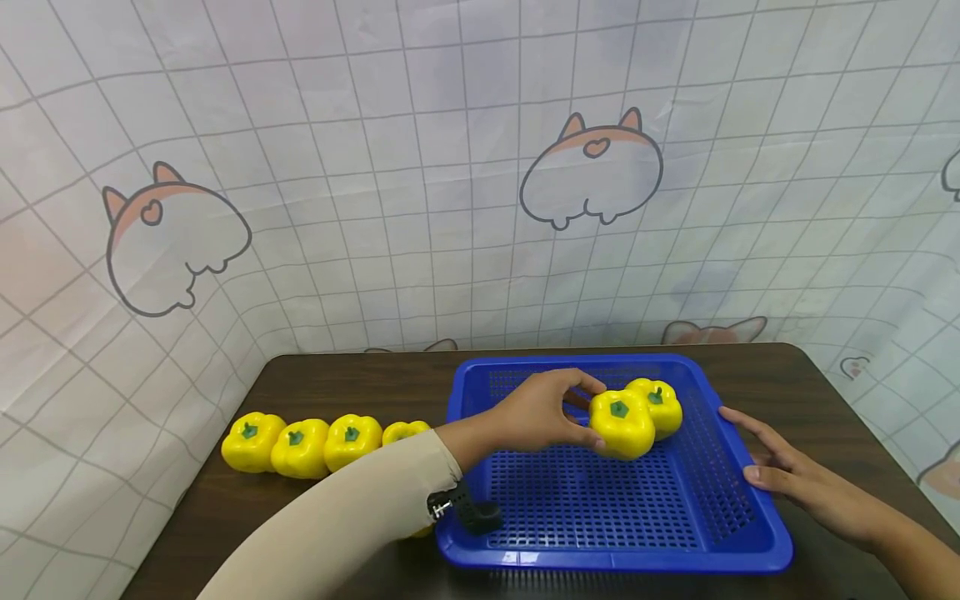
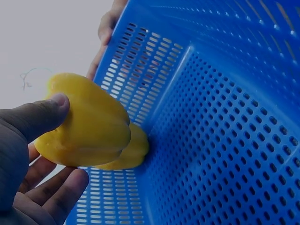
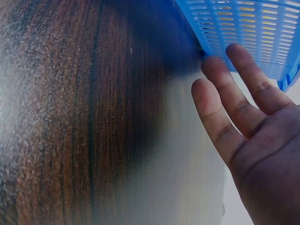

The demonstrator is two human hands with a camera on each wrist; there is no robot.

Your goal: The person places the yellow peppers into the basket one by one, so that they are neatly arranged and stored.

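A yellow bell pepper (image 1: 622,425) with a green stem is between the thumb and fingers of my left hand (image 1: 540,410), over the blue basket (image 1: 592,560). In the left wrist view, the thumb lies on the upper side of that pepper (image 2: 89,124) and the fingers curl underneath. Directly behind it, a second yellow bell pepper (image 1: 662,407) sits inside the basket toward the far right corner, partly covered. My right hand (image 1: 798,475) touches the basket's right rim with thumb and forefinger. Its other fingers (image 3: 229,93) extend loosely alongside the slotted outer wall.
Several more yellow bell peppers (image 1: 297,448) stand in a row on the dark wooden table (image 1: 360,379), left of the basket. My left sleeve (image 1: 360,517) hides part of that row. A patterned cloth wall (image 1: 420,250) rises behind the table's far edge.
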